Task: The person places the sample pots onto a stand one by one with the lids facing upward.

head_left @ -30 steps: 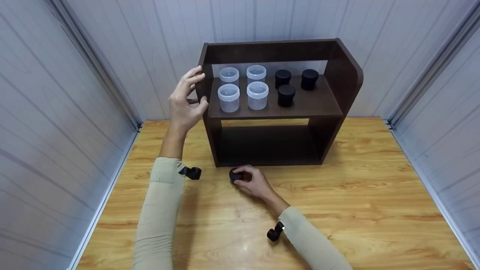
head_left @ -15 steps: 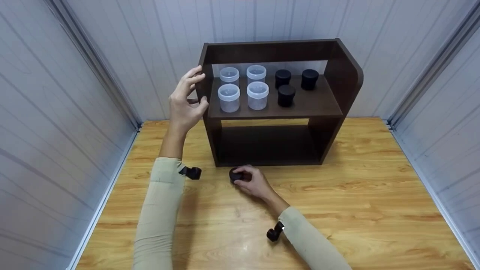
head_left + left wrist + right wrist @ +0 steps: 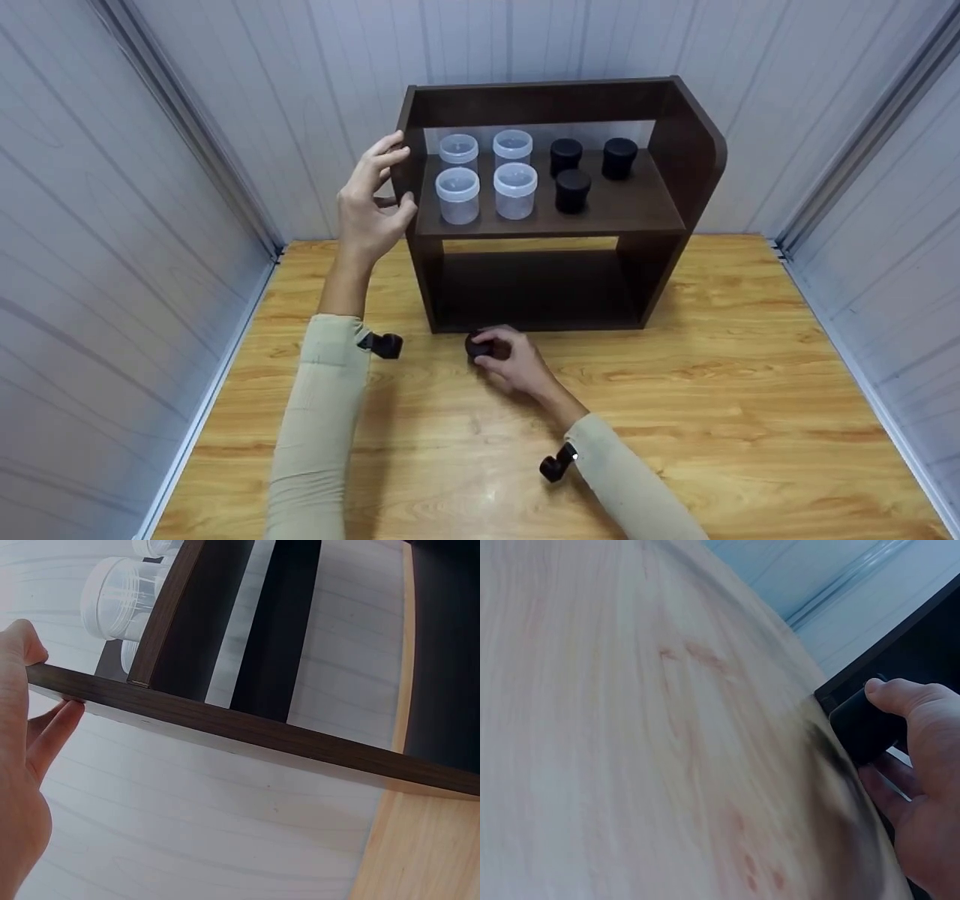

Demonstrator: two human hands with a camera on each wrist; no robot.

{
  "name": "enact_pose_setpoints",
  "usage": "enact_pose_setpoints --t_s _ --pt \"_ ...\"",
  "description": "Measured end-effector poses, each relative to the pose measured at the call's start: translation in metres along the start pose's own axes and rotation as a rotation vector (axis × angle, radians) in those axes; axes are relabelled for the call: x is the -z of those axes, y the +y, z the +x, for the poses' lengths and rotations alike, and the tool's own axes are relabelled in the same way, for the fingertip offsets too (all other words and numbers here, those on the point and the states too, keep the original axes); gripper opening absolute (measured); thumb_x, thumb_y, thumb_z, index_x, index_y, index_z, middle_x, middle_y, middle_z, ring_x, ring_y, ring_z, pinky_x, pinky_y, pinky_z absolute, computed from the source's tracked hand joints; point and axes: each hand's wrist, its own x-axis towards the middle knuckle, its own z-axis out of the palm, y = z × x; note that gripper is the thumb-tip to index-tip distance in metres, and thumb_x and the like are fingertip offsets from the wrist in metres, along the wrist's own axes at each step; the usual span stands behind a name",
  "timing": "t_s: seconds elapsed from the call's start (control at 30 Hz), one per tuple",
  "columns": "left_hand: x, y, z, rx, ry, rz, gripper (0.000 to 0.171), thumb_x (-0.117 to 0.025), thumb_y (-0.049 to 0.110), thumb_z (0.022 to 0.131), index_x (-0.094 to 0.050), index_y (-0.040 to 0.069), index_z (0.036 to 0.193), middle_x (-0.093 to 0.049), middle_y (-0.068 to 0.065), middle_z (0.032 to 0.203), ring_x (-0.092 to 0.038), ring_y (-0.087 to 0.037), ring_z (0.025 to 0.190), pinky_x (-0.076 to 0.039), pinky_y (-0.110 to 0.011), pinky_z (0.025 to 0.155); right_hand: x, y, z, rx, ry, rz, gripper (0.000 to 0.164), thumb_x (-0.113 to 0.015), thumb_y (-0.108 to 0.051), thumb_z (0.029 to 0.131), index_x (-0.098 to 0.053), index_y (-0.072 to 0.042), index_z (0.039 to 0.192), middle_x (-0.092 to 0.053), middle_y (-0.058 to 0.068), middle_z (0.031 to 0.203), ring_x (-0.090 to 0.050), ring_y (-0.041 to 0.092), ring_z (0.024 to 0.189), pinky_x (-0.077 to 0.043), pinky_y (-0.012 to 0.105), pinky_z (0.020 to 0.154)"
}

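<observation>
In the head view, my left hand [image 3: 371, 206] grips the left side panel of a dark brown two-tier shelf [image 3: 626, 214]. The left wrist view has thumb and fingers on opposite faces of that panel [image 3: 247, 739]. Low in front of the shelf's base, my right hand [image 3: 517, 364] holds a small black jar [image 3: 477, 346] between thumb and fingers. Its dark round body [image 3: 859, 726] appears close over the wood in the right wrist view, a shadow beside it. On the upper tier stand several clear plastic jars [image 3: 515, 201] at left and three black jars [image 3: 573, 192] at right.
A wood-grain table [image 3: 750, 397] bears the shelf. Pale panelled walls [image 3: 885, 150] enclose it at the back and both sides. The shelf's lower tier [image 3: 532, 292] is open at the front. A small black camera [image 3: 386, 346] sticks out from each sleeve.
My right hand has shifted slightly right and toward the shelf, carrying the black jar with it. The left hand and the jars on the shelf stay where they were.
</observation>
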Motion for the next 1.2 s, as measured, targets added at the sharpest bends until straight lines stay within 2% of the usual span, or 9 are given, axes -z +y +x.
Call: enact_pose_setpoints --t_s 0.17,0.33,0.53,0.73,0.9,1.07,1.2 --pt "0.001 0.001 0.0 -0.004 -0.008 0.013 0.053 -0.068 -0.012 0.087 -0.074 0.002 0.138 -0.067 -0.014 0.161 -0.066 -0.022 0.15 -0.066 -0.023 0.096 0.009 -0.007 -0.003 -0.011 -0.013 0.059 0.03 -0.086 -0.002 0.096 -0.08 0.002 0.125 -0.071 0.028 0.142 -0.076 0.045 0.126 -0.065 0.035 0.108" --pt "0.0 0.0 0.001 -0.009 -0.004 0.01 0.053 -0.068 -0.013 0.086 -0.075 0.001 0.137 -0.068 -0.014 0.16 -0.066 -0.025 0.15 -0.067 -0.028 0.1 0.018 -0.013 -0.004 0.019 0.002 0.08 0.03 -0.086 -0.001 0.096 -0.08 0.004 0.124 -0.07 0.03 0.14 -0.073 0.044 0.129 -0.066 0.039 0.107" --pt "0.001 0.0 0.001 -0.005 0.001 0.003 0.053 -0.068 -0.014 0.085 -0.075 0.0 0.136 -0.068 -0.014 0.16 -0.066 -0.026 0.15 -0.067 -0.024 0.098 0.03 -0.019 -0.005 0.055 0.023 0.09 0.029 -0.086 -0.001 0.095 -0.08 0.006 0.122 -0.071 0.03 0.139 -0.071 0.033 0.128 -0.067 0.034 0.105" --pt "0.001 0.001 0.001 -0.016 -0.006 0.019 0.051 -0.069 -0.013 0.087 -0.074 -0.001 0.137 -0.068 -0.014 0.161 -0.066 -0.025 0.15 -0.067 -0.026 0.099 0.042 -0.027 -0.007 0.062 0.044 0.073 0.03 -0.087 0.001 0.093 -0.08 0.005 0.122 -0.073 0.029 0.135 -0.07 0.023 0.123 -0.067 0.042 0.105" --pt "0.001 0.0 0.001 -0.011 -0.011 0.017 0.051 -0.068 -0.013 0.087 -0.073 -0.002 0.137 -0.067 -0.014 0.161 -0.066 -0.024 0.15 -0.066 -0.021 0.095 0.055 -0.038 -0.012 0.074 0.058 0.069 0.03 -0.087 0.001 0.093 -0.079 0.006 0.121 -0.073 0.029 0.133 -0.072 0.015 0.117 -0.067 0.034 0.102" --pt "0.002 0.0 0.001 -0.012 -0.016 0.027 0.052 -0.068 -0.011 0.088 -0.073 0.001 0.138 -0.067 -0.012 0.162 -0.066 -0.023 0.149 -0.067 -0.022 0.094 0.07 -0.05 -0.016 0.082 0.082 0.054 0.03 -0.087 0.001 0.093 -0.079 0.007 0.121 -0.073 0.03 0.132 -0.074 0.009 0.113 -0.067 0.031 0.1" --pt "0.002 0.0 0.0 -0.009 -0.017 0.027 0.052 -0.069 -0.011 0.088 -0.073 0.002 0.139 -0.067 -0.012 0.162 -0.067 -0.022 0.148 -0.067 -0.021 0.092 0.082 -0.06 -0.02 0.077 0.106 0.04 0.03 -0.087 0.003 0.092 -0.079 0.007 0.121 -0.073 0.029 0.133 -0.073 0.004 0.111 -0.066 0.024 0.096"
